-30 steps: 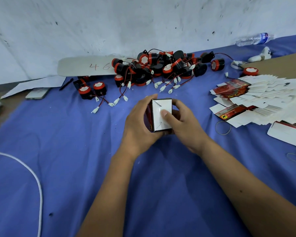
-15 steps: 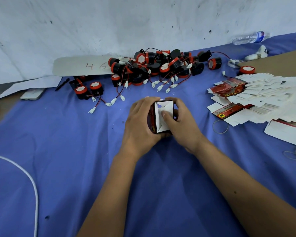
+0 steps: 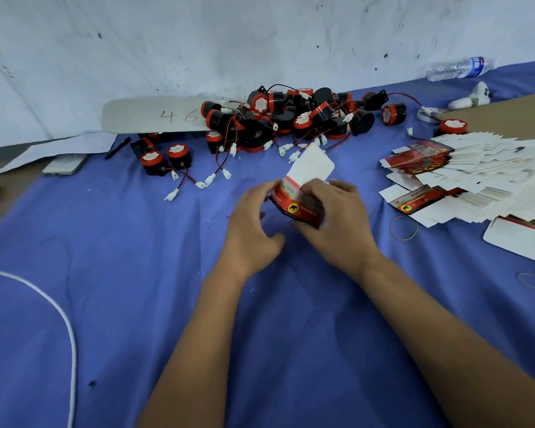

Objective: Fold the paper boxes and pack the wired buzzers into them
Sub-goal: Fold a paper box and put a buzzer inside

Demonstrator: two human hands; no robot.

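Note:
A small red and black paper box with a yellow round logo sits between my hands above the blue cloth, its white top flap standing open and pointing away from me. My right hand grips the box from the right side. My left hand touches the box's left edge with its fingertips. A pile of black and red wired buzzers with white plugs lies at the back of the cloth. Flat unfolded boxes are fanned out at the right.
A blue cloth covers the table. A phone and a pen lie at the back left near a card marked 46. A white cord curves at the left. A rubber band, a water bottle.
The box has been turned over: its white folded end faced me before, now its red printed side faces up and the top flap stands open. My left hand has loosened its grip.

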